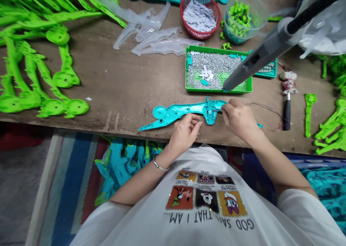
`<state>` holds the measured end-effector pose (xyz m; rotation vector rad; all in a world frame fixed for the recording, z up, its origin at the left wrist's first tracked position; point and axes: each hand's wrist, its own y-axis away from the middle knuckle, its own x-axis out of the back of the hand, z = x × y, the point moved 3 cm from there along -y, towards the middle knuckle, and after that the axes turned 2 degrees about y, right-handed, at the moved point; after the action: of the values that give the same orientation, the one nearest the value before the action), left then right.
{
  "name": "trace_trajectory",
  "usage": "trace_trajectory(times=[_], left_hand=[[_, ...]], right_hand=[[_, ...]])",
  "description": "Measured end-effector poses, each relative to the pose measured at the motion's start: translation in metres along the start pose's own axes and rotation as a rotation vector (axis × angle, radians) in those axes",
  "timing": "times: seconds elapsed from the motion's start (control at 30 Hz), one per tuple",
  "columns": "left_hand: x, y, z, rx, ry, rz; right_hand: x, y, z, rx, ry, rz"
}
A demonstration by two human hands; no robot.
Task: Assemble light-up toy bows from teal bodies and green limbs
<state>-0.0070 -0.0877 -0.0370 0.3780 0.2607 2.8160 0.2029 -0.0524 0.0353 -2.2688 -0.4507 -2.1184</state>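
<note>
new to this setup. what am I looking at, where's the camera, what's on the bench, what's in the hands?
There is no machine here: a person works with two bare hands. The single picture comes from a camera worn on their head, looking down over a white printed T-shirt at a brown wooden bench.

The left hand rests by a long teal plastic toy shell lying at the bench edge. The right hand pinches thin red and dark wires at the shell's wider middle.

Behind it: a green tray of small silver screws, a red basket of white pieces, a clear tub of green bits, clear plastic shells, and bright green shells at the left. A grey hanging power tool points down over the tray.
</note>
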Motion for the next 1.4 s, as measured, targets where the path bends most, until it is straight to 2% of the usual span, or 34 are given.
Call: trace_trajectory(times=[0.2,0.27,0.33,0.43,0.5,0.57,0.67,0.83,1.07,1.2,1.4], left_hand=[[-0.004,-0.004,0.001,0.030,0.084,0.007],[-0.005,-0.006,0.002,-0.002,0.052,0.018],[-0.003,-0.008,0.007,-0.119,-0.075,0.078],[0.003,-0.011,0.022,-0.367,-0.423,0.228],[0.006,-0.015,0.029,-0.443,-0.630,0.258],[0.007,-0.021,0.031,-0.442,-0.730,0.198],[0.005,-0.029,0.027,-0.421,-0.746,0.084],[0.004,-0.031,0.024,-0.406,-0.726,0.071],[0.007,-0.035,0.031,-0.338,-0.682,-0.016],[0.008,-0.037,0.033,-0.311,-0.633,-0.006],[0.012,-0.038,0.030,-0.305,-0.563,0.056]], right_hand=[[-0.011,-0.010,0.018,-0.005,-0.333,0.043],[-0.015,-0.013,0.021,-0.018,-0.398,0.037],[-0.018,-0.014,0.023,-0.026,-0.427,0.042],[-0.019,-0.015,0.024,-0.019,-0.432,0.046],[-0.019,-0.014,0.024,-0.018,-0.436,0.050],[-0.019,-0.014,0.023,-0.025,-0.448,0.055],[-0.021,-0.014,0.016,-0.032,-0.459,0.033],[-0.028,-0.012,0.003,-0.028,-0.435,0.013],[-0.028,-0.015,0.000,-0.050,-0.456,-0.032],[-0.022,-0.014,0.004,-0.050,-0.511,-0.076],[-0.020,-0.013,0.007,-0.147,-0.558,-0.020]])
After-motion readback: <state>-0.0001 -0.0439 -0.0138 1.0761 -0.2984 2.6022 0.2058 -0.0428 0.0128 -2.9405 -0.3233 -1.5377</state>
